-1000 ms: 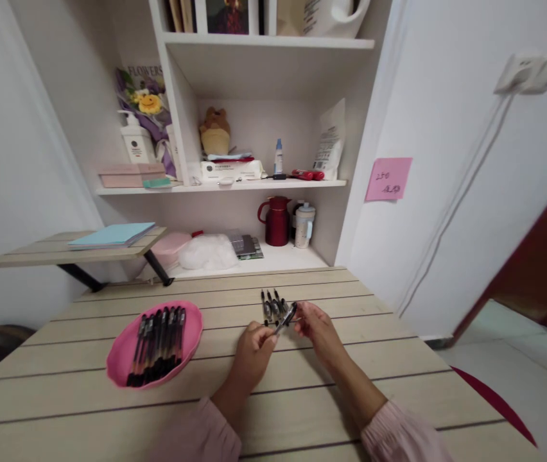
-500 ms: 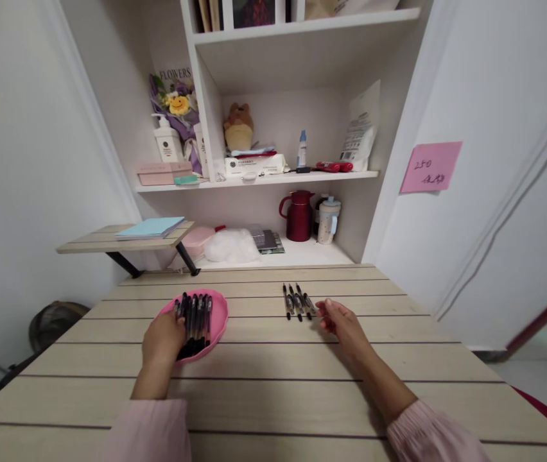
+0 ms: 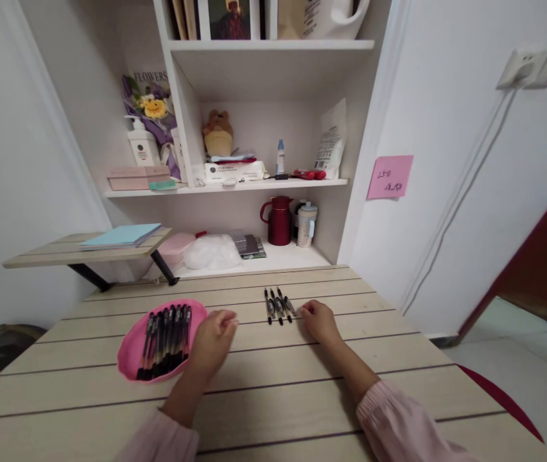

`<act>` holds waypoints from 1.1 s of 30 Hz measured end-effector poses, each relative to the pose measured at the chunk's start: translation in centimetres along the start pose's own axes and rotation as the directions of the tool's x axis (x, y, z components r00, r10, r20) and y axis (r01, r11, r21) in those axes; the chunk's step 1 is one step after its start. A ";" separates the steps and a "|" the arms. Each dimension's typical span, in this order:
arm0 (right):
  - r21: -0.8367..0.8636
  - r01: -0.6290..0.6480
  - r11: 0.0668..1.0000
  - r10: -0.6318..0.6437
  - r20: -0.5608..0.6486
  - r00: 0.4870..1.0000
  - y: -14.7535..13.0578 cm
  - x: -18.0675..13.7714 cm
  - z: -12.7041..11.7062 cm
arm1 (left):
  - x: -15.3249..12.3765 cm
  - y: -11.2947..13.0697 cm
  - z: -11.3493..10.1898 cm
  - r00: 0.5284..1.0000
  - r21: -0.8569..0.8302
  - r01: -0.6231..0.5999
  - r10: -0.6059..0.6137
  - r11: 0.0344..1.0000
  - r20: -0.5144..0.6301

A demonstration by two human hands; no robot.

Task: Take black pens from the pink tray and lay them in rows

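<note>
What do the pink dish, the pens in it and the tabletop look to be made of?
Pink dish: probably smooth plastic, from its even colour and thin wavy rim.
Pens: likely glossy plastic, with dark ends and barrels that look partly see-through.
Tabletop: matte wood or wood-look laminate, showing pale grain; I can't tell which.

Two bare hands: one left hand (image 3: 213,339), one right hand (image 3: 320,323). One pink scalloped bowl (image 3: 131,348) with more than five gel pens (image 3: 171,337), overlapped past exact counting. One cluster of at least three loose pens (image 3: 278,307). One red vacuum jug (image 3: 280,222), one handled tumbler (image 3: 305,226), one plush bear (image 3: 218,123), one pump bottle (image 3: 143,147), one pink sticky note (image 3: 390,177).
</note>
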State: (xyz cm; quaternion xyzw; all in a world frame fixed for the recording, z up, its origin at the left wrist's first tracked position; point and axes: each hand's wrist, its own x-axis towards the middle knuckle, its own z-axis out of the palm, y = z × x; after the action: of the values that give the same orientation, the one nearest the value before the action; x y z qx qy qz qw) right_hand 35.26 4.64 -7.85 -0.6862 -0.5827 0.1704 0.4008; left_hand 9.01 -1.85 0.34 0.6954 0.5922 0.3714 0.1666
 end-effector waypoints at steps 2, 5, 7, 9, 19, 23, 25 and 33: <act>-0.095 0.016 0.995 -0.014 0.021 1.000 -0.9 0.5 0.3 | -0.4 1.6 3.0 0.995 -0.105 -0.041 0.050 0.994 0.088; -0.205 0.010 0.979 0.000 0.049 0.999 -2.2 1.2 0.6 | -1.2 2.9 6.4 0.975 -0.157 -0.095 0.124 0.983 0.186; -0.261 0.005 0.965 0.012 0.061 0.998 -2.7 1.5 0.7 | -1.7 2.9 7.8 0.962 -0.183 -0.117 0.158 0.976 0.223; -0.269 0.002 0.963 0.015 0.062 0.998 -2.9 1.7 0.5 | -2.0 2.2 8.7 0.960 -0.216 -0.109 0.159 0.970 0.231; -0.495 0.094 0.864 -0.008 0.174 0.985 -4.4 -0.8 1.0 | -1.7 0.0 9.7 0.966 -0.332 0.034 0.054 0.943 0.251; -0.531 0.098 0.842 0.004 0.187 0.982 -4.8 -1.4 1.5 | -1.7 0.0 9.7 0.967 -0.323 0.024 0.060 0.946 0.248; -0.529 0.083 0.844 0.012 0.173 0.985 -4.8 -1.4 1.3 | -1.7 -0.1 9.7 0.966 -0.315 0.021 0.062 0.949 0.250; -0.323 0.076 0.943 -0.042 0.110 0.993 -6.3 -2.8 -0.7 | -1.4 0.3 10.0 0.960 -0.652 0.280 -0.200 0.705 0.195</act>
State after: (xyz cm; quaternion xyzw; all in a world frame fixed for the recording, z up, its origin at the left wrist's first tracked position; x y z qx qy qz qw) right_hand 30.83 1.74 -3.30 -0.7157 -0.6428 0.0941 0.2562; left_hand 16.38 -1.16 -6.60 0.5239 0.4931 0.4964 0.4858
